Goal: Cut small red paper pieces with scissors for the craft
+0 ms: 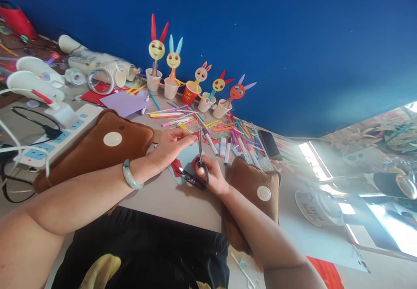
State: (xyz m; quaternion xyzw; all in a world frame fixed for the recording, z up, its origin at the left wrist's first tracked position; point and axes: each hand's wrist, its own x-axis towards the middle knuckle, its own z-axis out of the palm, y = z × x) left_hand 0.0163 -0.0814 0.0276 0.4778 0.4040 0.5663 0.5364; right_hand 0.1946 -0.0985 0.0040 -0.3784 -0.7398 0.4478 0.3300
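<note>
My right hand (213,176) grips a pair of scissors (200,150) by the dark handles, blades pointing up and away from me. Close to the blades, my left hand (174,145) pinches a small red piece of paper (196,136), mostly covered by the fingers. A black stapler-like tool (190,178) lies just below the scissors. Beside it, a red paper scrap (176,166) rests on a light blue sheet (186,155). Brown cushions with white buttons, the left one (130,139) and the right one (244,184), lie under or beside my forearms.
Several paper-cup rabbit figures (171,90) line the blue wall. Markers and coloured sticks (176,115) are strewn before them. Purple paper (125,102), a power strip (61,134) and paper cups (35,87) are at left. A phone (269,144) and white bowl (317,208) lie right.
</note>
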